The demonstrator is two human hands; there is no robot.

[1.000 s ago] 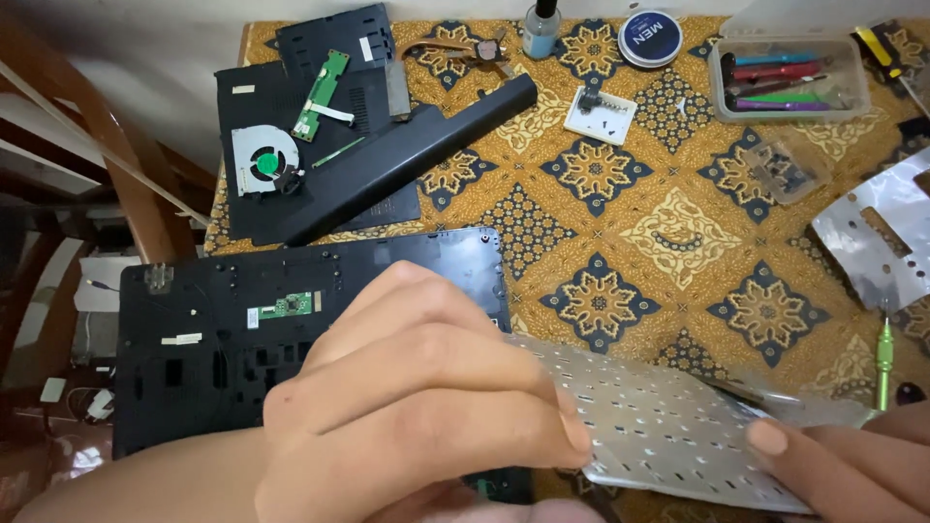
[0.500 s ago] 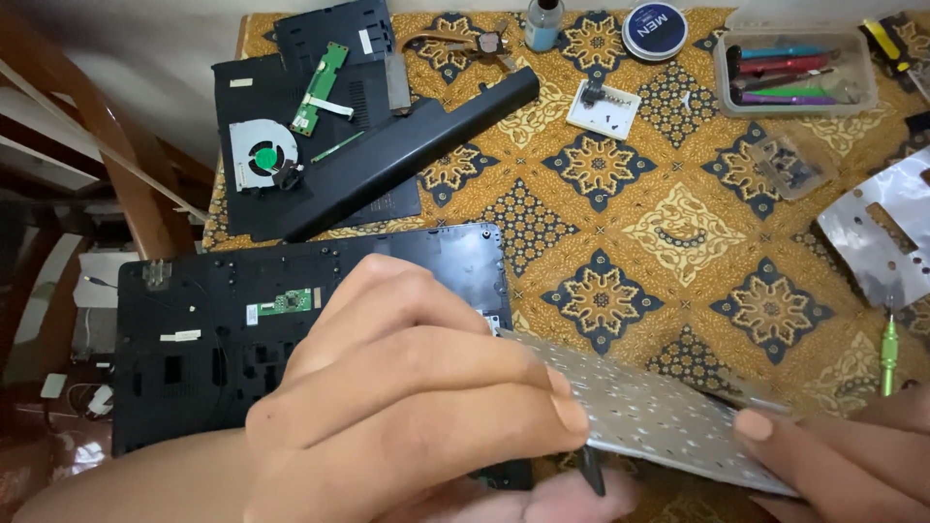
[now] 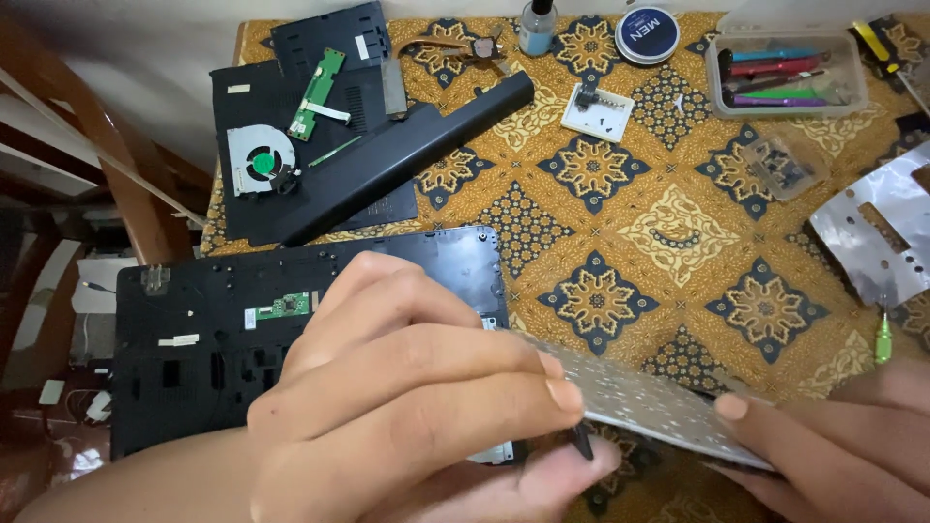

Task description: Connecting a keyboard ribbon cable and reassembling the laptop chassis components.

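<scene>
My left hand [image 3: 407, 407] fills the lower middle of the view, its fingers and thumb pinching the near left edge of a thin grey metal keyboard plate [image 3: 649, 397] with many small holes. A small dark tip shows between thumb and fingers. My right hand [image 3: 833, 446] grips the plate's right end at the bottom right. The plate is held tilted above the patterned tablecloth [image 3: 678, 232]. Beneath my left hand lies a black laptop casing [image 3: 213, 339], with a small green circuit strip on it.
At the back left lie a black cover with a fan [image 3: 257, 160], a long black battery [image 3: 407, 160] and a green board. Further back stand a small bottle, a round tin [image 3: 647, 21] and a clear tool box [image 3: 785, 73]. A silver shield plate [image 3: 877, 232] and green screwdriver [image 3: 883, 337] lie right.
Both hands have shifted slightly right and down with the keyboard plate, which now sits flatter and lower in the view. The other parts on the table have not moved.
</scene>
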